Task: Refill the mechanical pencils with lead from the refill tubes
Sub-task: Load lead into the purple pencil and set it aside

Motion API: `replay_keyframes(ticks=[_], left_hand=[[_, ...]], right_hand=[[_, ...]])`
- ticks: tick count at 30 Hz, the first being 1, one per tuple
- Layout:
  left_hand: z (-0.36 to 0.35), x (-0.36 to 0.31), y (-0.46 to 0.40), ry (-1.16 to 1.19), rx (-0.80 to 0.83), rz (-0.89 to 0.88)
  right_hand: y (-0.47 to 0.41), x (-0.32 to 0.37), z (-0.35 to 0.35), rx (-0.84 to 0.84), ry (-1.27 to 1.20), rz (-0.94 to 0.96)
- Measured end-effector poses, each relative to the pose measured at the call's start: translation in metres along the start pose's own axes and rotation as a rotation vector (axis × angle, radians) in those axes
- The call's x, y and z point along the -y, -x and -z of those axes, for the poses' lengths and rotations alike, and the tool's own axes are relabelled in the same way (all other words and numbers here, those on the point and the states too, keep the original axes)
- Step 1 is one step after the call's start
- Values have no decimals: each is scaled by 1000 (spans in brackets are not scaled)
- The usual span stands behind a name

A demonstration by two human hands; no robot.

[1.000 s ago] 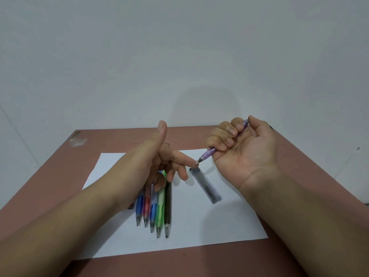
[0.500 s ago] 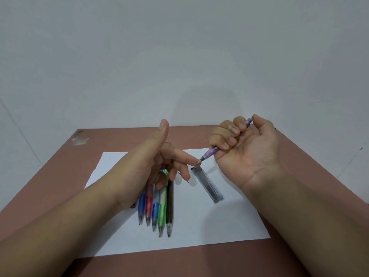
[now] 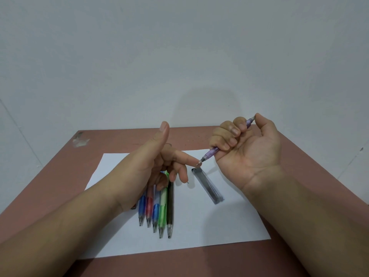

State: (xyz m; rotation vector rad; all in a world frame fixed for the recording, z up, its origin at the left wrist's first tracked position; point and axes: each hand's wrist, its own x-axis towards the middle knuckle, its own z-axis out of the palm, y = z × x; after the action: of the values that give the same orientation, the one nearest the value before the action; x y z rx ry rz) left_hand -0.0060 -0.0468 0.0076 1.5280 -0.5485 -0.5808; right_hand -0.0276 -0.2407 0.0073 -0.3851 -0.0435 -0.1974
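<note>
Hands held above the white paper sheet (image 3: 199, 226) on the reddish-brown table (image 3: 119, 136), much as half a second ago. Right hand (image 3: 249, 150) palm-up, fingers curled round the purple mechanical pencil (image 3: 211, 153), thumb tip against its upper end; grip unchanged, though shifted a little up and to the right since a second ago. Pencil tilted, metal tip pointing down and to the left, touching or nearly touching the fingertip of the left hand's extended index finger (image 3: 187, 157); cannot tell whether any lead shows at the tip. Left hand (image 3: 151, 166) with thumb raised, index finger straight, remaining fingers loosely bent, gripping nothing visible. Under and just toward the viewer from the left hand, a row of five mechanical pencils (image 3: 157, 212) flat on the paper, side by side, tips toward the viewer: blue, red, blue, green, black. Same places as before. Between the two hands and slightly nearer the viewer, dark lead refill tube (image 3: 207, 184) lying flat on the paper, apart from the pencil row, unmoved. Just beyond the left hand's bent fingers, a tiny dark speck (image 3: 188, 182) on the paper.
</note>
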Motion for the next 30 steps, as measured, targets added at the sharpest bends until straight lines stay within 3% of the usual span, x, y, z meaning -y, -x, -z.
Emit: replay_keyframes(ticks=[30], left_hand=[[-1,-1,1,-15,28,-20]], right_hand=[[1,3,-2,21,17,18]])
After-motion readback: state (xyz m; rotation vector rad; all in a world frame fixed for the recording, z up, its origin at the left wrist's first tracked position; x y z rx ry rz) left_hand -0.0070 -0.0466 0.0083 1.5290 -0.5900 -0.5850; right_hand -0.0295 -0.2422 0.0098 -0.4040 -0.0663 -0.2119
